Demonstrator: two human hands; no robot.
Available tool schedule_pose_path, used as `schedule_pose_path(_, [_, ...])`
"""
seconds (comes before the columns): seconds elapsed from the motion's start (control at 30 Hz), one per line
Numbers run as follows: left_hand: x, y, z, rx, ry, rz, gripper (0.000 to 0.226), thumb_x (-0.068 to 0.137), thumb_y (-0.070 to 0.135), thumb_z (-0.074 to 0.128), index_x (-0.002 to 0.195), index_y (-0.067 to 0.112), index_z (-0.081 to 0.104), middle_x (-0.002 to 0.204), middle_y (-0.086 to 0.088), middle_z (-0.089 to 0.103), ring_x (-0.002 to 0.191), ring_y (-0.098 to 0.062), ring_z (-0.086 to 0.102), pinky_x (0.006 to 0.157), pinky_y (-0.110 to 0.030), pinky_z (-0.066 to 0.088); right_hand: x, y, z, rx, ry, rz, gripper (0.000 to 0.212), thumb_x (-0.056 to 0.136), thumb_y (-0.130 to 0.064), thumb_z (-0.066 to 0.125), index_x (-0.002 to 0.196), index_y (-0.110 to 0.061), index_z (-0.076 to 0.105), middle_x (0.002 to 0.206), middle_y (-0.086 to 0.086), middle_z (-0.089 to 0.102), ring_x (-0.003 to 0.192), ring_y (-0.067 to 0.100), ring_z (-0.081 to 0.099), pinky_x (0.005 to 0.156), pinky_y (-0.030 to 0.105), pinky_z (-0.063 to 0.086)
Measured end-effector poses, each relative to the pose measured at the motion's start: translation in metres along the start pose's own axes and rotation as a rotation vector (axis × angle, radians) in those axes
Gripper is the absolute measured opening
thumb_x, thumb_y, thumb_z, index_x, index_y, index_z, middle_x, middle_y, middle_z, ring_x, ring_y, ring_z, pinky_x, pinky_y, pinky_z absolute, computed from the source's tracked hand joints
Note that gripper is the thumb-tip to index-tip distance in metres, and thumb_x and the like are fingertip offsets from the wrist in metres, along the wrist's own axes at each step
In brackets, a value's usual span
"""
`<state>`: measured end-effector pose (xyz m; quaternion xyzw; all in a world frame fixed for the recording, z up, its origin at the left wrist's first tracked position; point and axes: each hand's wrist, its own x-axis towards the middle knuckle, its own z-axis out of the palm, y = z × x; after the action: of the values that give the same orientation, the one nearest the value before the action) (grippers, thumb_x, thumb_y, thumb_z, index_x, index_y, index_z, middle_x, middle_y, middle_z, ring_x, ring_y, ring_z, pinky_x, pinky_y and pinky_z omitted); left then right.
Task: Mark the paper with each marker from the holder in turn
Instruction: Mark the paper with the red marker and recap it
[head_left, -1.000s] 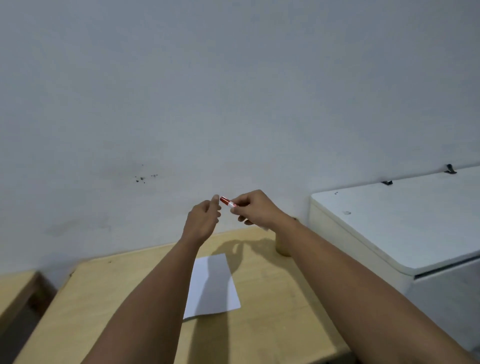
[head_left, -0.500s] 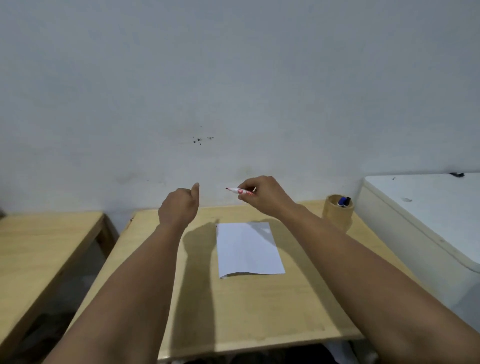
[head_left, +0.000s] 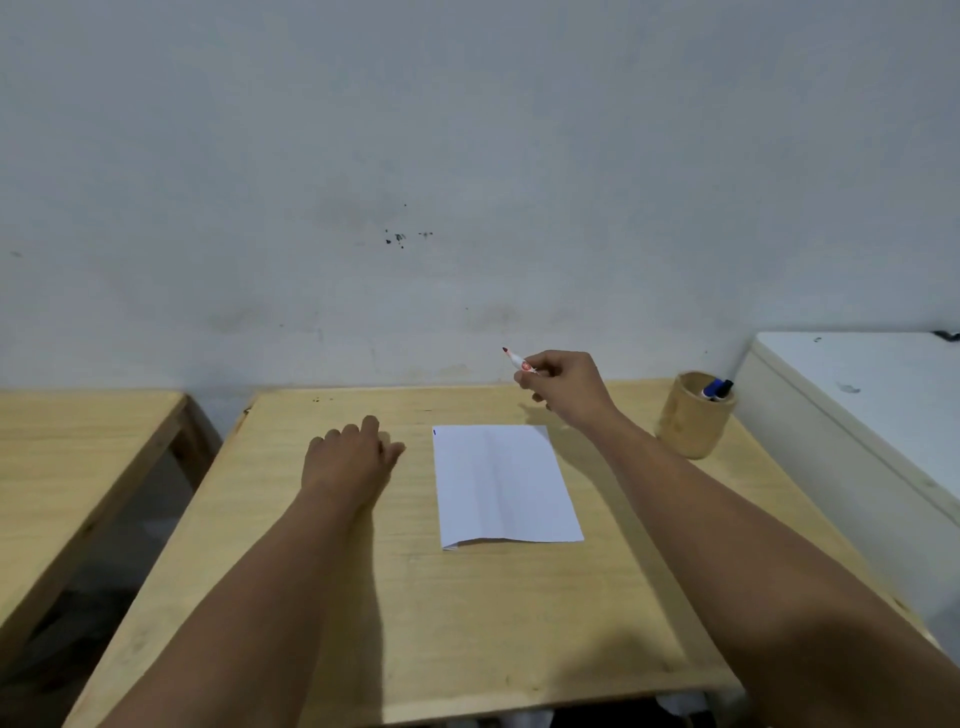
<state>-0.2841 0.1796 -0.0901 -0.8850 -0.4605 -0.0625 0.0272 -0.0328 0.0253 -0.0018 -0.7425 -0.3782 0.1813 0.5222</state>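
Lowered since a moment ago, the left hand (head_left: 349, 458) is now resting on the desk (head_left: 519, 623) just left of the paper (head_left: 504, 483), fingers curled together, holding nothing I can see. Over the sheet's far edge, the right hand (head_left: 569, 387) is hovering, its fingers (head_left: 527, 380) pinching a red marker (head_left: 518, 359) whose uncapped tip is pointing up and left. Off to the right, a wooden holder (head_left: 693, 415) is keeping a blue marker (head_left: 716, 388).
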Motion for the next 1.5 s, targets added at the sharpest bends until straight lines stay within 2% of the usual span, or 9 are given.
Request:
schedule_pose_path(0.1, [-0.009, -0.003, -0.005, -0.073, 0.09, -0.028, 0.065, 0.09, 0.073, 0.047, 0.116, 0.013, 0.055, 0.105, -0.01, 0.066, 0.095, -0.035, 0.062, 0.073, -0.042, 0.046, -0.004, -0.004, 0.001, 0.084, 0.021, 0.036, 0.016, 0.096, -0.011, 0.074, 0.112, -0.013, 0.07, 0.087, 0.012, 0.073, 0.062, 0.017, 0.063, 0.05, 0.015, 0.047])
schedule_pose_path(0.23, [-0.048, 0.015, -0.019, -0.169, 0.336, 0.292, 0.053, 0.09, 0.065, 0.053, 0.119, 0.022, 0.063, 0.12, 0.0, 0.064, 0.104, -0.028, 0.055, 0.084, -0.043, 0.046, -0.009, -0.012, 0.009, 0.316, 0.017, 0.093, 0.01, 0.108, -0.007, 0.054, 0.114, -0.015, 0.051, 0.092, 0.016, 0.071, 0.057, 0.022, 0.06, 0.051, 0.027, 0.052])
schedule_pose_path(0.43, [-0.078, 0.03, -0.011, -0.336, -0.067, 0.405, 0.075, 0.092, 0.074, 0.037, 0.156, 0.035, 0.038, 0.169, 0.01, 0.024, 0.157, -0.02, 0.016, 0.123, -0.046, 0.022, -0.014, -0.026, 0.032, 0.848, -0.07, 0.307, 0.026, 0.101, -0.007, 0.052, 0.114, -0.013, 0.072, 0.102, 0.015, 0.079, 0.077, 0.027, 0.078, 0.066, 0.033, 0.062])
schedule_pose_path(0.5, [-0.08, 0.028, -0.004, -0.321, -0.093, 0.4, 0.077, 0.091, 0.076, 0.036, 0.158, 0.037, 0.034, 0.17, 0.012, 0.019, 0.159, -0.019, 0.01, 0.126, -0.045, 0.014, -0.016, -0.021, 0.046, 0.789, -0.078, 0.286, 0.01, 0.101, -0.017, 0.068, 0.109, -0.013, 0.072, 0.095, 0.011, 0.079, 0.075, 0.022, 0.077, 0.062, 0.03, 0.059])
schedule_pose_path(0.63, [-0.081, 0.029, 0.001, -0.341, -0.053, 0.382, 0.078, 0.09, 0.077, 0.039, 0.156, 0.037, 0.037, 0.168, 0.012, 0.024, 0.159, -0.018, 0.013, 0.126, -0.045, 0.013, -0.02, -0.008, 0.079, 0.521, 0.017, 0.252, 0.04, 0.101, -0.049, 0.065, 0.084, -0.014, 0.072, 0.057, 0.002, 0.061, 0.046, 0.013, 0.054, 0.045, 0.021, 0.038])
schedule_pose_path(0.77, [-0.08, 0.029, 0.001, -0.353, -0.039, 0.379, 0.078, 0.089, 0.078, 0.038, 0.155, 0.037, 0.04, 0.167, 0.012, 0.027, 0.158, -0.018, 0.014, 0.127, -0.044, 0.013, -0.025, 0.01, 0.106, 0.41, -0.014, 0.19, 0.021, 0.095, -0.035, 0.065, 0.091, -0.021, 0.08, 0.072, 0.004, 0.075, 0.062, 0.019, 0.062, 0.051, 0.025, 0.042])
schedule_pose_path(0.9, [-0.08, 0.029, 0.0, -0.352, -0.053, 0.374, 0.08, 0.089, 0.078, 0.037, 0.157, 0.036, 0.035, 0.169, 0.012, 0.025, 0.159, -0.016, 0.011, 0.127, -0.043, 0.011, -0.027, 0.026, 0.12, 0.259, 0.026, 0.136, 0.037, 0.097, -0.045, 0.071, 0.08, -0.013, 0.076, 0.075, 0.002, 0.078, 0.061, 0.009, 0.068, 0.059, 0.026, 0.052])
schedule_pose_path(1.07, [-0.082, 0.031, -0.004, -0.294, -0.03, 0.305, 0.095, 0.085, 0.082, 0.037, 0.161, 0.025, 0.029, 0.169, 0.003, 0.025, 0.159, -0.022, 0.012, 0.128, -0.043, 0.011, -0.029, 0.038, 0.124, 0.283, 0.038, 0.151, 0.029, 0.098, -0.031, 0.068, 0.079, -0.009, 0.07, 0.08, 0.017, 0.078, 0.056, 0.016, 0.065, 0.053, 0.027, 0.049])
schedule_pose_path(1.5, [-0.083, 0.032, -0.005, -0.248, -0.022, 0.267, 0.101, 0.081, 0.087, 0.034, 0.158, 0.02, 0.037, 0.169, 0.002, 0.026, 0.159, -0.021, 0.013, 0.128, -0.044, 0.011, -0.026, 0.046, 0.13, 0.211, 0.008, 0.123, 0.03, 0.09, -0.032, 0.063, 0.069, -0.01, 0.064, 0.074, 0.005, 0.081, 0.055, 0.015, 0.066, 0.056, 0.029, 0.049])
